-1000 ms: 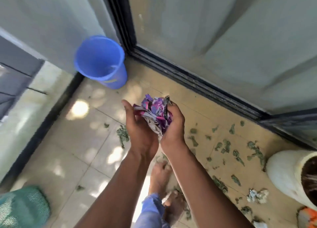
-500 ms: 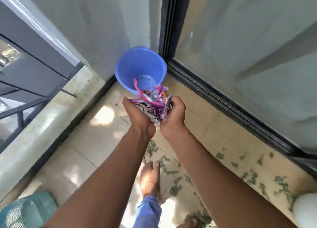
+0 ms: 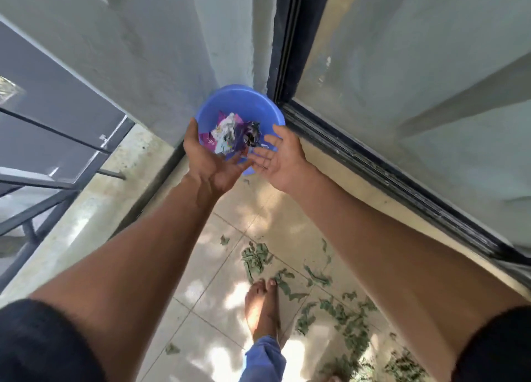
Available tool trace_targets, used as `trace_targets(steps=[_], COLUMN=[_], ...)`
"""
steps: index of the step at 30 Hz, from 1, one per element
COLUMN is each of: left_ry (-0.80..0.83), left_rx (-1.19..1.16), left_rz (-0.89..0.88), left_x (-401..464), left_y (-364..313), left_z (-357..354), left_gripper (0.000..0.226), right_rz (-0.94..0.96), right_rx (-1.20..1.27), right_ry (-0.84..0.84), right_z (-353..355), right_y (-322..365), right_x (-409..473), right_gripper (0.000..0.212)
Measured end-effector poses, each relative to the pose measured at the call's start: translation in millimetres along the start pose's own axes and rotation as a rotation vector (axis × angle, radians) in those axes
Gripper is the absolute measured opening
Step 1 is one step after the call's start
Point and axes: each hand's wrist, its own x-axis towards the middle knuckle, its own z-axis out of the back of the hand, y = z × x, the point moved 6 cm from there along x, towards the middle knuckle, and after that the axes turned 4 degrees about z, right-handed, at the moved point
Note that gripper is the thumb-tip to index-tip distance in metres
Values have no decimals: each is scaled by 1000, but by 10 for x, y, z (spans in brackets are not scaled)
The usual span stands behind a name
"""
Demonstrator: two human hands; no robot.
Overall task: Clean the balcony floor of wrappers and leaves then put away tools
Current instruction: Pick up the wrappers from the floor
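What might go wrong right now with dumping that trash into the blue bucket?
The wrappers look loose between the open left hand and right hand above the blue bucket; light pieces may flutter past its rim onto the floor. The hands hang close to the near rim, so a knock might tip the bucket. Leaves lie scattered by the bare foot, so stepping back could spread them or cause a slip.
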Motion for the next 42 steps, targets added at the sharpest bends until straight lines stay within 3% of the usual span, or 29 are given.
trace_targets(steps=[7,15,18,22,29,36,42], left_ry=[-170,-218,-212,-224,-94,98,195], left_rx=[155,757,1047,1266,1604,1895,2026], left_rz=[7,265,418,524,595,538,592], left_x=[-294,-788,-1131,-1516,-2099,-2701,-3317], left_y=[476,1741,2404,3275,4898,6270,7234], left_z=[106,741,1078,1424,1593,1618,1710], left_gripper=[69,36,35,38,32,24,16], right_rz=[2,-21,-54,-57,41,58,41], right_rx=[-10,-35,-23,19,118,214,278], right_ry=[-1,-167,-248,-356,-596,-746,-952], right_z=[502,1722,2332,3217,4831,6010,6848], right_y=[-170,-883,-1333,-1983,-2972,-3727,-4522], right_x=[-275,-1026,-1377,-1959,-3075,-4060,-4607], right_gripper=[52,39,36,20,12,5,34])
